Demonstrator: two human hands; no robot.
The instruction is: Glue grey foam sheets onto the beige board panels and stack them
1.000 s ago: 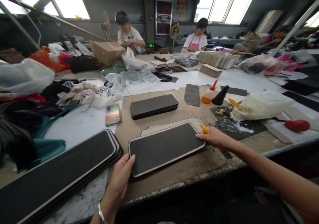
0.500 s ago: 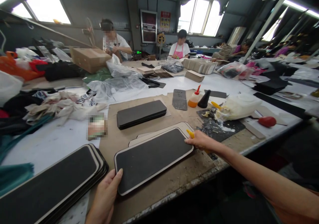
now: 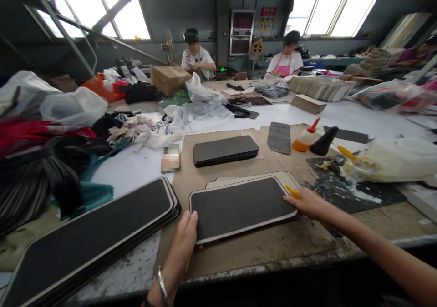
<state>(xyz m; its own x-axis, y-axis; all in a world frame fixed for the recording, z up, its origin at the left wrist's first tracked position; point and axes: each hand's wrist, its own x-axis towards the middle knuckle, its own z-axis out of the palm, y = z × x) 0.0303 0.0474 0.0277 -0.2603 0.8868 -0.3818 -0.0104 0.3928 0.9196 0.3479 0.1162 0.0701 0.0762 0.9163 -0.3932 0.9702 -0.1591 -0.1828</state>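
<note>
A black panel with a pale border lies flat on the brown work mat, on top of one or two pale boards. My left hand rests against its left end, thumb on the black face. My right hand presses its right end and grips a small yellow tool. A long stack of similar black bordered panels lies to the left. A stack of plain dark panels sits further back on the mat.
A glue bottle, a black cone and a glue-smeared dark sheet lie to the right, by a full plastic bag. Cloth and bags pile up on the left. Two people work at the far end.
The view has swung back to the left and levelled. Both hands stay at the ends of the black panel, which looks squared up on the boards beneath.
</note>
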